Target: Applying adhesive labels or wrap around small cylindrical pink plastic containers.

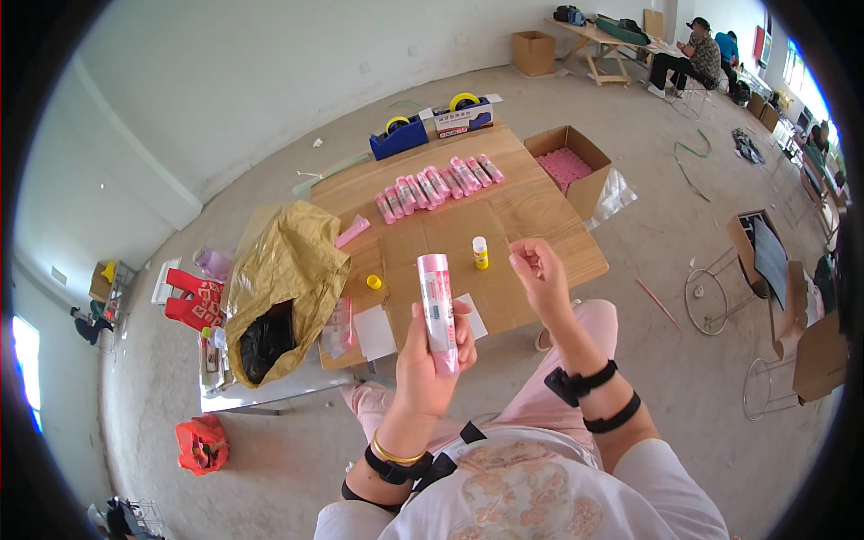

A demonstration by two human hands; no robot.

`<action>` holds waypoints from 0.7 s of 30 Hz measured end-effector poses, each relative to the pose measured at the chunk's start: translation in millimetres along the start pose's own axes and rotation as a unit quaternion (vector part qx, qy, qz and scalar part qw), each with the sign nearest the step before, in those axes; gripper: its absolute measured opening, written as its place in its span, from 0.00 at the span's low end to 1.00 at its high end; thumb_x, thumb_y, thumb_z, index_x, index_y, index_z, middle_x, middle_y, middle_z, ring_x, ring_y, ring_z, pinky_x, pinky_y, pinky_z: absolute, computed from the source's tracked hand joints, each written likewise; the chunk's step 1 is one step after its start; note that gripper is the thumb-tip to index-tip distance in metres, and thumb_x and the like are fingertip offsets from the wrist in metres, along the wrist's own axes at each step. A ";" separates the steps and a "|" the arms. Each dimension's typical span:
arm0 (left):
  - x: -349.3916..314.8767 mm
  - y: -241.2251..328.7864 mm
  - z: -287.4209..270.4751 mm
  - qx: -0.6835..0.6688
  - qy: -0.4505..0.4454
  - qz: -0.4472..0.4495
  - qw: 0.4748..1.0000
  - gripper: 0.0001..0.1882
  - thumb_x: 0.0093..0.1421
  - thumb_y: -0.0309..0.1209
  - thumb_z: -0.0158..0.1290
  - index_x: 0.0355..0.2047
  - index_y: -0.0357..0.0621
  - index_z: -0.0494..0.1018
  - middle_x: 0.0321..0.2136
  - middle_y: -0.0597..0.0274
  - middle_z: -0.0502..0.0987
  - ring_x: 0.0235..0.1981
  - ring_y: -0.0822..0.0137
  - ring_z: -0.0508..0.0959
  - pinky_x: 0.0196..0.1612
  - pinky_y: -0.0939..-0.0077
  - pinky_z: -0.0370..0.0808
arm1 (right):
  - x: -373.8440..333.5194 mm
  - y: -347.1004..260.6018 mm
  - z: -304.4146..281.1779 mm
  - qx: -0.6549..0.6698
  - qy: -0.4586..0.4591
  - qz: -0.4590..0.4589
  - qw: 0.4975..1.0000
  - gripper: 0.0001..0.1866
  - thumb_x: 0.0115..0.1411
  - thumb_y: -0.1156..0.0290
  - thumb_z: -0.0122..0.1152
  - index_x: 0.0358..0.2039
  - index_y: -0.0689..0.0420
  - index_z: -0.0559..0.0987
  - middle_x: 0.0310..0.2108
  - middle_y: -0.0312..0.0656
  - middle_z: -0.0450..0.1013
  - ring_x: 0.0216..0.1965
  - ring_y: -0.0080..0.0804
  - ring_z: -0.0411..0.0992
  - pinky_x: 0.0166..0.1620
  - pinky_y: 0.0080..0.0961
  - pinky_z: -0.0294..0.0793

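My left hand (421, 364) is wrapped round a pink roll (438, 310) with a printed paper label, held upright over the near edge of the wooden table. To its right, my right hand (540, 274) is raised with loosely curled fingers, and nothing shows in them. A glue stick (481, 254) with a white top and yellow base stands uncapped on the cardboard sheet (423, 236), left of that hand. Its yellow cap (373, 282) lies farther left. White paper sheets (375, 333) lie at the near edge, partly hidden by my left hand.
Several labelled pink rolls (438, 186) lie in a row across the table (553, 207). Behind them stand tape dispensers (399, 137). A cardboard box (580, 184) of pink rolls sits at the right. A gold sack (297, 243) and a red bag (193, 301) are at left.
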State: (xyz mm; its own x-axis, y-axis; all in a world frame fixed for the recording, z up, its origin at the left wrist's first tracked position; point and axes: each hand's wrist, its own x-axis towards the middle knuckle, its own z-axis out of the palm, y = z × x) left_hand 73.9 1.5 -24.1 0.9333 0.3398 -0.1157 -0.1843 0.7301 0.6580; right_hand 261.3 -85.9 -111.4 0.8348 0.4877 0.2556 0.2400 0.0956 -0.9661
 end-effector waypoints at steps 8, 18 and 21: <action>0.6 13.5 1.6 0.075 0.023 0.059 0.995 0.34 0.64 0.55 0.32 0.50 0.34 0.64 0.22 0.67 0.65 0.19 0.74 0.64 0.21 0.80 0.59 | 36.3 148.5 23.6 -0.285 -0.042 0.104 0.952 0.40 0.44 0.64 0.70 0.56 0.59 0.61 0.52 0.50 0.62 0.49 0.43 0.65 0.53 0.37 0.65; 14.7 33.2 -17.1 0.131 0.051 0.087 0.986 0.31 0.65 0.54 0.31 0.48 0.34 0.63 0.24 0.66 0.66 0.21 0.73 0.66 0.24 0.80 0.62 | 74.2 150.7 60.0 -0.413 -0.051 0.100 0.904 0.30 0.43 0.64 0.69 0.49 0.50 0.71 0.46 0.47 0.67 0.45 0.44 0.67 0.46 0.36 0.70; 20.5 30.7 -21.6 0.122 0.070 0.094 0.986 0.30 0.66 0.52 0.31 0.46 0.34 0.64 0.25 0.66 0.65 0.24 0.73 0.66 0.27 0.80 0.63 | 75.6 122.2 55.4 -0.366 -0.094 0.132 0.916 0.23 0.47 0.63 0.67 0.43 0.55 0.73 0.38 0.44 0.72 0.37 0.40 0.72 0.39 0.31 0.73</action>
State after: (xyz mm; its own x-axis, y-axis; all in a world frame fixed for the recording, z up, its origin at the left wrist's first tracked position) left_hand 80.7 43.6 -22.4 0.8349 0.5466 -0.0644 -0.2549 0.4877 0.8350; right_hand 326.3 10.7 -212.1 0.8285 0.5568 -0.0601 0.3678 -0.6219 -0.6914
